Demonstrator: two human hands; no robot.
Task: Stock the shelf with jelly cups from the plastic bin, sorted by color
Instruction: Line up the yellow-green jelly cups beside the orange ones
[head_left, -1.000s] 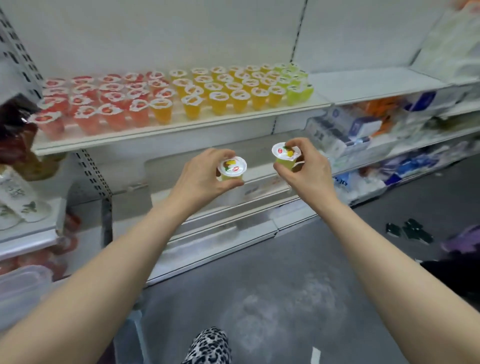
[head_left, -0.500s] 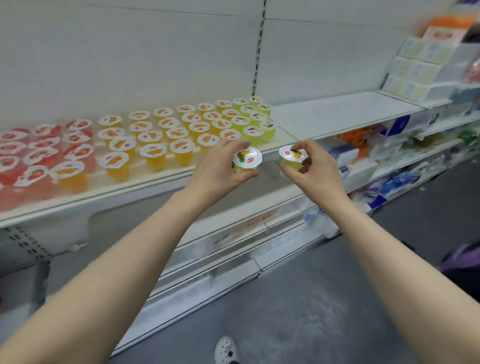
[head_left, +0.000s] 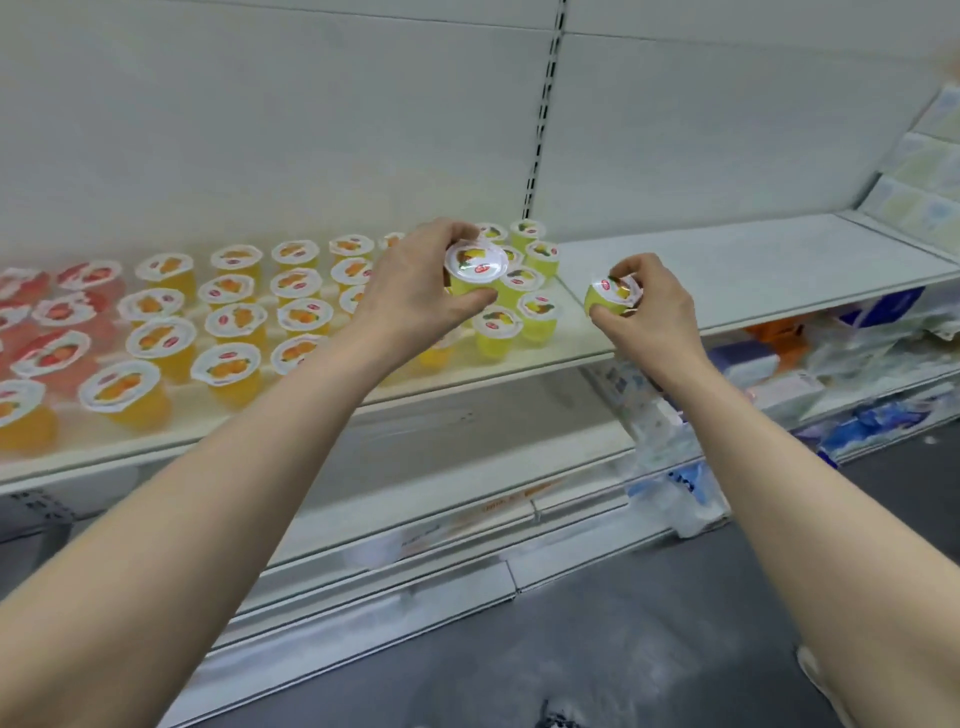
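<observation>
Poised over the shelf

The left hand pinches an upright jelly cup above the yellow-green rows, hiding some; the right hand grips a second cup, seemingly tilted, just beside them. Orange cups and red cups stand leftward.

- I see a pale, off-white back panel filling the upper view, evenly and softly lit.
- 1 black-slotted upright runs down it and splits the shelving into 2 bays.
- The right bay's white shelf board stretches off to the right.
- Below it, lower shelves hold blurred blue, white and orange packs.
- Pale boxed packs are stacked at the upper right edge.
- A white base plinth meets a dark grey floor with whitish scuffs.
</observation>
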